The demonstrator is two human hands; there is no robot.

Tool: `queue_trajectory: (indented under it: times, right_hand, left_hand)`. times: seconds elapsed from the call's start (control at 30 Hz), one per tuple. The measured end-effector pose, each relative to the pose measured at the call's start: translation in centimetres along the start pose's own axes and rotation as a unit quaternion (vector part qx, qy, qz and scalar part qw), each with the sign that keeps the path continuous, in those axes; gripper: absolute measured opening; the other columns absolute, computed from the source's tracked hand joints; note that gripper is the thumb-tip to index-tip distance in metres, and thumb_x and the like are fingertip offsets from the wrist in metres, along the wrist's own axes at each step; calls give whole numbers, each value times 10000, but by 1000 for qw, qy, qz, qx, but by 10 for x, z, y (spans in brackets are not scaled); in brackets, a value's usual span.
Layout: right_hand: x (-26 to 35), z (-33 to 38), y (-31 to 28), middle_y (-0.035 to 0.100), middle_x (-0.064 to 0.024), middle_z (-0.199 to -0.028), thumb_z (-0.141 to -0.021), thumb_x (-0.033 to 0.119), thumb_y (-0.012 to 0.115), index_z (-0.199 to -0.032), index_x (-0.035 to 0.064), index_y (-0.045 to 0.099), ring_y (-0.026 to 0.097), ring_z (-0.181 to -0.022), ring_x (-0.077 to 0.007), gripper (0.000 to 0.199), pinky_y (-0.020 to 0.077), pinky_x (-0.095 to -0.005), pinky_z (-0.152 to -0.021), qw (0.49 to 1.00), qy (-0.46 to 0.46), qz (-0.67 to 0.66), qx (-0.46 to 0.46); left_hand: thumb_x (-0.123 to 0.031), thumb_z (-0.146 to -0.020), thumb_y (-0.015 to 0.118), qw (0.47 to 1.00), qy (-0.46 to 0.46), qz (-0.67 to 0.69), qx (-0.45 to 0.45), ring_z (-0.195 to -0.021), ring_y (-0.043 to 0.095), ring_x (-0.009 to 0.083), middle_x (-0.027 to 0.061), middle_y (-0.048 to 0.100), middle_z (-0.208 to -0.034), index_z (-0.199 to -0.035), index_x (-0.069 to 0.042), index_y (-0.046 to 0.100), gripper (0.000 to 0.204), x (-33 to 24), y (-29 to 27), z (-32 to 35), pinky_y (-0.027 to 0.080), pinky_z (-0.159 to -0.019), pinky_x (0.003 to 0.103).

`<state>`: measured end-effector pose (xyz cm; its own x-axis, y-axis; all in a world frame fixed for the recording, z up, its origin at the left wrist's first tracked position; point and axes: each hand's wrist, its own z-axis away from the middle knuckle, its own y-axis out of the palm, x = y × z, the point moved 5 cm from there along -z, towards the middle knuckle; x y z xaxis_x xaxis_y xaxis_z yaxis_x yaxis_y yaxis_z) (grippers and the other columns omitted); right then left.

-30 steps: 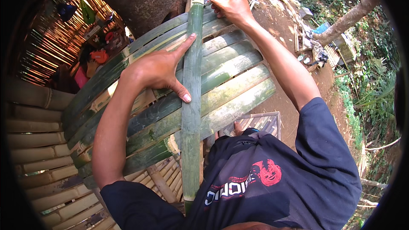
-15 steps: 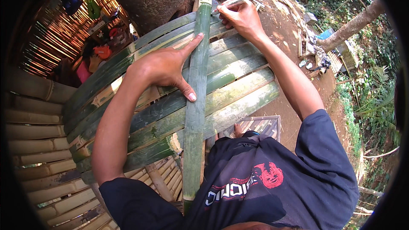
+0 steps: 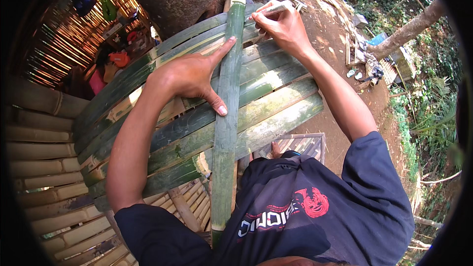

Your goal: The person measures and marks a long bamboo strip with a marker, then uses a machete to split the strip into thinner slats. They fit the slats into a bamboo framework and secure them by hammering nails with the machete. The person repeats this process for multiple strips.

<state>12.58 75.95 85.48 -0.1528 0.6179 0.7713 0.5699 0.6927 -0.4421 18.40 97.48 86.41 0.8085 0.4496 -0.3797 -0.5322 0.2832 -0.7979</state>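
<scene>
Head view: left hand (image 3: 189,76), flat and spread, still pinned the long green split bamboo slat (image 3: 227,118) across curved green bamboo strips (image 3: 276,98). At twelve o'clock, right hand (image 3: 283,24), having slid lower, gripped a pale marker (image 3: 272,9).

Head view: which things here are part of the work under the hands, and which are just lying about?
In use:
- lengthwise bamboo strip, pressed by the left hand
- crosswise bamboo slats under it
- pale marker, held at the strip's far end in the right hand

Lying about:
- scrap wood pile on the dirt
- small slatted frame
- woven wall
</scene>
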Motion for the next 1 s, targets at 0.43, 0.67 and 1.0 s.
queue_trajectory:
  times: [0.43, 0.67, 1.0]
  right_hand:
    - [-24, -33, -6, 729, -138, -797, -814, 334, 730, -897, -5, 699, 718, -710, -210, 350, 564, -330, -686, 997, 11, 43, -61]
    - [-43, -48, -2, 729, -146, -813, -803, 308, 725, -892, 9, 702, 719, -757, -234, 313, 555, -338, -729, 996, 17, 48, -74]
    - [-31, -34, 1, 713, -118, -793, -834, 282, 723, -897, 12, 708, 686, -717, -193, 278, 532, -310, -676, 997, 1, 50, -61]
  left_hand:
    - [-510, -428, 941, 999, -39, 5, 33, -1232, 518, 455, 321, 492, -1367, -1569, -241, -50, 1535, -6, -2, 3, 428, -1027, 468]
    - [-505, -400, 943, 1000, -6, -13, -8, -1338, 431, 419, 284, 375, -1484, -1570, -235, -33, 1547, 4, 3, -3, 377, -1111, 443]
    - [-470, -411, 949, 1000, -20, -5, 6, -1388, 374, 395, 245, 288, -1550, -1570, -230, -32, 1537, 1, 2, -3, 340, -1150, 428]
